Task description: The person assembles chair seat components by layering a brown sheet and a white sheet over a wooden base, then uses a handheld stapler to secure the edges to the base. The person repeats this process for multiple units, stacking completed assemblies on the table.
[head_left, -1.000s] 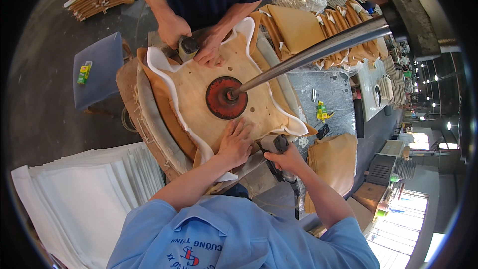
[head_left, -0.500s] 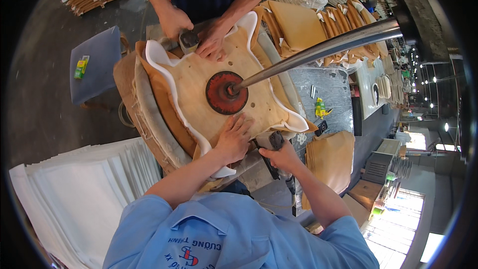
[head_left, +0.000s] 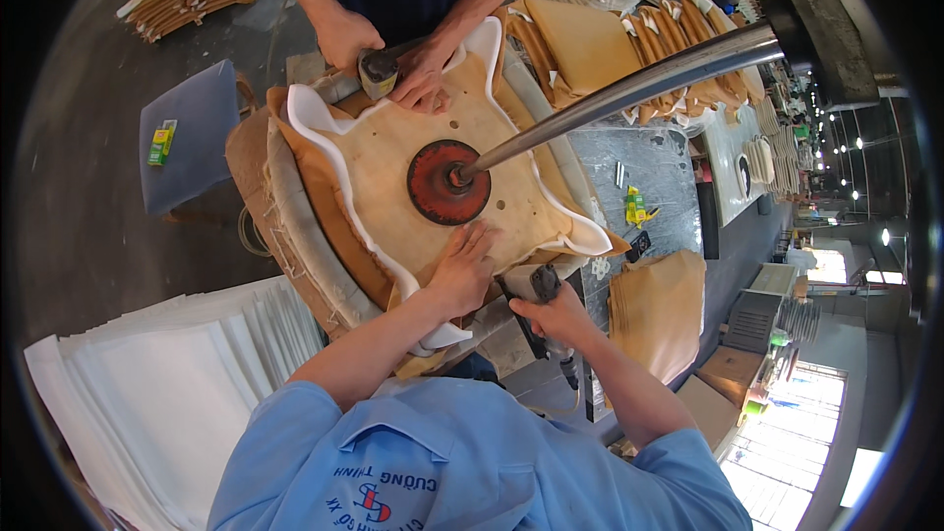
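Observation:
A pale wooden seat panel (head_left: 388, 162) lies under a round red press plate (head_left: 449, 199) on a metal rod. White foam (head_left: 346, 202) and tan cover material (head_left: 315, 152) stick out around its edges. My left hand (head_left: 464, 270) rests at the panel's near edge, fingers stretched over the wood and slightly blurred. My right hand (head_left: 559, 313) grips a staple gun (head_left: 534, 283), its head close to the near edge, right of my left hand. Across the panel, a co-worker's hand (head_left: 346, 39) holds another staple gun (head_left: 378, 72); their other hand (head_left: 423, 84) presses the far edge.
White sheets (head_left: 177, 364) are stacked at lower left. Beside a blue-topped stool (head_left: 187, 143), the floor is dark. Tan covers (head_left: 657, 310) lie on the plastic-covered table (head_left: 639, 162) at right, with more folded covers (head_left: 580, 44) behind. The metal rod (head_left: 629, 98) slants across from upper right.
My staple gun has shifted slightly left and turned, its head nearer my left hand. My left hand stays about where it was. The co-worker's staple gun has tilted a little.

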